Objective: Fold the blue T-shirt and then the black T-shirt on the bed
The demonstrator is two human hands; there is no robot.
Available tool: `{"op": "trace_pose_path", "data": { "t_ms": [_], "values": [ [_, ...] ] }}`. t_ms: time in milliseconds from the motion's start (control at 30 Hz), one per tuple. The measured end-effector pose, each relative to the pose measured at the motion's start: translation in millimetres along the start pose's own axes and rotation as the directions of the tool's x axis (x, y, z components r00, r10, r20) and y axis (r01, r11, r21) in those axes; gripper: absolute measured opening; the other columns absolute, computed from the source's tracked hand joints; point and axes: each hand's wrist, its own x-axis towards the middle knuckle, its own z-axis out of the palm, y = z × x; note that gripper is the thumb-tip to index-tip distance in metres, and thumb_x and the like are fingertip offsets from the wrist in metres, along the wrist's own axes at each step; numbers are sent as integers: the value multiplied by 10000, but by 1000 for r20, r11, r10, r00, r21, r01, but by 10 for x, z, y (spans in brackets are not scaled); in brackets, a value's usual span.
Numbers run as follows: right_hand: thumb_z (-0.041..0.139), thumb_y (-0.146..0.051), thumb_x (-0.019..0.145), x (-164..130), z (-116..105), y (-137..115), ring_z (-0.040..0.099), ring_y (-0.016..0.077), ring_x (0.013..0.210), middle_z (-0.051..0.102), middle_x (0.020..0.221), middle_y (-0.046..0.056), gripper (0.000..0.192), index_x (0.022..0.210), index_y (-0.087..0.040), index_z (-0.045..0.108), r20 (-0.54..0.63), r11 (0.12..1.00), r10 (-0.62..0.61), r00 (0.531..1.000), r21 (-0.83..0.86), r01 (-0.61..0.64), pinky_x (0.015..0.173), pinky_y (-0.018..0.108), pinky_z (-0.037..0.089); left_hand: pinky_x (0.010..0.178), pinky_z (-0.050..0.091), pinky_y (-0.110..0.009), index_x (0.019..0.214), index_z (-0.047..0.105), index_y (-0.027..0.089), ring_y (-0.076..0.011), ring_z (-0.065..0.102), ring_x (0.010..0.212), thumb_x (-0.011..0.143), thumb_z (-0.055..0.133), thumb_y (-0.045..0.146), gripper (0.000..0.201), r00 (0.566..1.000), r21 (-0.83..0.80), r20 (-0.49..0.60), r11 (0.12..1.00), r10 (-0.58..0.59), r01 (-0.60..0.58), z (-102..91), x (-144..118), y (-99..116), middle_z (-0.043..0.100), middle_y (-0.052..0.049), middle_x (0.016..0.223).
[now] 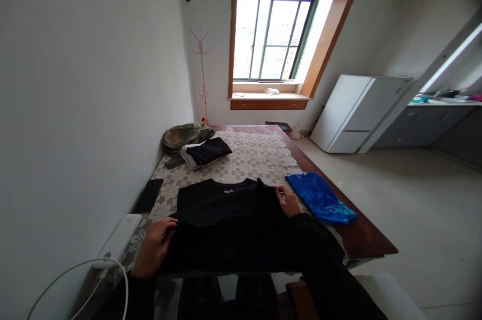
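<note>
A black T-shirt (222, 219) lies spread over the near end of the table, its collar facing away from me and a small white print below the neckline. At its left edge, my left hand (156, 245) pinches the cloth between thumb and fingers. My right hand (288, 201) grips the fabric near the shirt's upper right side, where the cloth is bunched up a little. The lower part of the shirt blends into my dark sleeves and clothes. Just right of my right hand lies a folded blue garment (320, 197).
On the lace tablecloth (259, 152) a folded black garment (209, 152) rests beside an olive-green garment (184, 137) against the left wall. A black flat object (148, 195) and a white power bank (118, 240) with a white cable (126, 285) lie at left.
</note>
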Motion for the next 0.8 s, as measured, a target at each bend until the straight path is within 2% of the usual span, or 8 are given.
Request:
{"op": "trace_pose_path", "data": {
  "t_ms": [100,167,233,367,500,600,700,800],
  "values": [
    [508,-522,953,-229,-254,101,646,219,792,679,851,17,297,1016,-242,586,-109,946,106,988,317,-67,756,350,532,1116,498,-529,1068,670,271,-305,656,1222,975,498,402,236,995,-80,-66,995,-71,66,-7,-75,8,727,-127,1257],
    [597,-546,915,-433,-412,129,595,180,650,636,750,-30,324,1042,-249,572,-160,857,211,964,504,-105,629,308,497,1106,505,-545,1102,648,259,-319,673,1210,975,479,414,262,985,-135,-111,984,-135,120,7,-141,27,725,-136,1266],
    [678,-518,875,-668,-528,102,575,158,602,634,742,-47,323,1042,-263,571,-234,764,291,928,640,-78,584,287,469,1081,522,-552,1101,643,247,-342,684,1194,950,495,433,281,966,-204,-179,968,-186,149,38,-224,62,738,-138,1222],
    [730,-482,858,-1193,-658,-90,647,196,754,672,840,-15,276,999,-282,603,-392,656,323,862,749,95,713,346,519,993,564,-514,1113,599,239,-347,699,1137,897,567,440,297,896,-459,-328,880,-299,125,105,-438,178,742,-123,1149],
    [767,-455,845,-1709,-793,-368,621,210,798,640,794,-10,257,996,-288,643,-395,582,331,857,800,143,775,393,516,837,580,-413,1044,595,246,-268,677,945,898,555,460,262,844,-528,-392,841,-366,119,21,-674,334,701,-50,984],
    [758,-479,859,-2028,-937,-591,574,197,741,611,753,-7,265,1002,-282,655,-400,589,334,853,795,142,735,387,491,654,532,-344,911,566,272,-214,597,770,864,584,474,208,868,-561,-342,820,-360,119,-162,-865,447,627,-13,849],
    [751,-469,865,-2307,-1100,-762,502,174,616,518,626,-32,242,985,-291,642,-387,606,333,860,787,120,640,370,456,563,477,-352,794,491,288,-205,505,647,782,648,511,274,921,-622,-160,760,-356,186,-341,-1115,546,542,-3,735],
    [760,-405,858,-2616,-1274,-788,354,132,462,340,513,-78,194,945,-302,620,-339,614,398,852,789,28,523,341,404,512,454,-360,746,482,292,-199,460,582,738,675,585,351,923,-676,-6,682,-386,281,-434,-1442,624,485,-9,672]
  ]
}}
